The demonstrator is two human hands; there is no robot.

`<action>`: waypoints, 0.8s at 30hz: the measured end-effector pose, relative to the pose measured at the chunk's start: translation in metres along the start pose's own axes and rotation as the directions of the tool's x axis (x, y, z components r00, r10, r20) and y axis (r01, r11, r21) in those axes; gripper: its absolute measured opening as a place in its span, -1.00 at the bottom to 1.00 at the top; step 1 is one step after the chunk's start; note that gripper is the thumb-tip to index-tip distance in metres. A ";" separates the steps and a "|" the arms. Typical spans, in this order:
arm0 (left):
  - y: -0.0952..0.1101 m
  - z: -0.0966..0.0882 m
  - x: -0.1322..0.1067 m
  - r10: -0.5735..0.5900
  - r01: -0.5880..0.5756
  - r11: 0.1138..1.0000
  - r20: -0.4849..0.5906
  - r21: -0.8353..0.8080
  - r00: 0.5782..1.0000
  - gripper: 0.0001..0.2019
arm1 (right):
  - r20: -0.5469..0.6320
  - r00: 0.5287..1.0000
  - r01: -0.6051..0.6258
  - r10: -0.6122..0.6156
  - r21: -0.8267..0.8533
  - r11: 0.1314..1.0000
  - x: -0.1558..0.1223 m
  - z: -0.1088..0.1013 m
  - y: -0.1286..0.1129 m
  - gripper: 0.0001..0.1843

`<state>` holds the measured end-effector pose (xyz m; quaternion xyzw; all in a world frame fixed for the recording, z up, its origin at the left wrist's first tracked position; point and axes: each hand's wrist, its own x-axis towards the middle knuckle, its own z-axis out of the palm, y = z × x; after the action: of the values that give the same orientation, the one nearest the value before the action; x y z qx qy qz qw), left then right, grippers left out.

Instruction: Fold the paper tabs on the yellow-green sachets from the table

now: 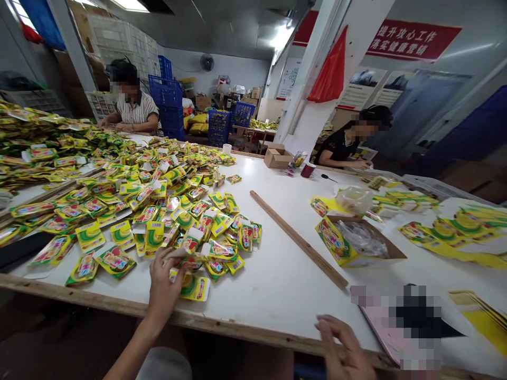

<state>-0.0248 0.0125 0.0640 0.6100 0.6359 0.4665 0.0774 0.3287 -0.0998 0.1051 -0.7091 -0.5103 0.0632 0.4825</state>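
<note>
My left hand (167,282) is at the near edge of a heap of small yellow-and-green cartons (154,232), its fingers and thumb closed on one small carton (195,260). Just below those fingers, another carton (196,288) lies flat on the white tabletop (269,295). Many cartons in the heap have end flaps standing up. My right hand (341,345) hovers by the front table edge with its fingers apart and nothing in them. To its right lies a pink flat object (376,322), partly blurred out.
A wooden strip (297,237) lies across the table. Right of it stands an open display box (352,243) with clear plastic inside. A small cardboard box (278,157) and a dark red cup (308,169) are farther back. Two people (137,108) (344,142) work across the table.
</note>
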 end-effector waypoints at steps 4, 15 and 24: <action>0.057 -0.004 -0.006 0.209 -0.094 0.936 0.320 -0.340 0.924 -0.88 | 0.161 0.976 0.099 -0.146 0.267 0.959 -0.020 0.068 -0.041 -0.83; 0.063 0.041 -0.053 0.061 0.331 0.672 0.494 -0.663 0.867 -0.76 | 0.337 0.925 -0.001 -0.176 0.463 0.886 -0.030 0.116 -0.048 -0.80; 0.067 0.045 -0.047 0.098 0.212 0.764 0.434 -0.609 0.896 -0.88 | 0.345 0.902 0.087 -0.259 0.442 0.893 -0.009 0.118 -0.054 -0.88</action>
<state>0.0643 -0.0171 0.0633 0.6151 0.4218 0.5023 0.4375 0.2197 -0.0326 0.0798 -0.5128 -0.6340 0.2680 0.5131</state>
